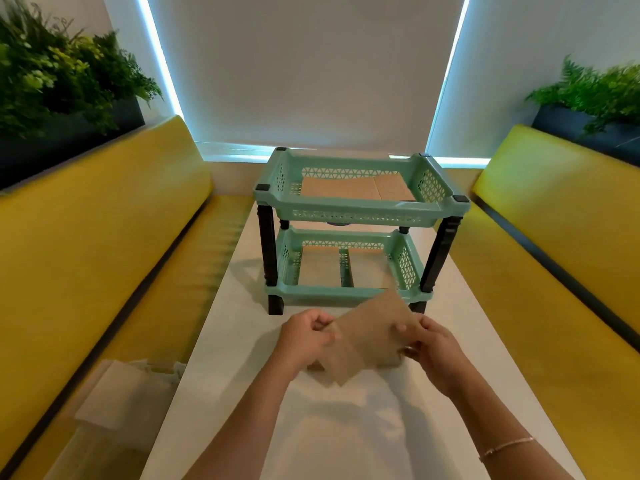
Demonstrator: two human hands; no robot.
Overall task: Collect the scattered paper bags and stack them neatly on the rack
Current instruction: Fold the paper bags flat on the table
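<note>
Both hands at work on one flat brown paper bag (369,337) — left hand (304,336) with fingers (320,323) curled round its left edge, right hand (429,344) pinching the right edge between thumb and fingers (401,329). Bag held tilted above the white tabletop (346,427), just short of the rack. Probably mid-carry: collected, not yet stacked.

Just beyond the fingers, the mint-green two-tier plastic rack (360,209) on black posts, brown bags already lying flat in both trays. Next move calls for levelling the bag and sliding it squarely onto a pile.

Either side, yellow padded benches (104,237); farther off, green ferns (62,74) and a pale blind — edges lit blue.
</note>
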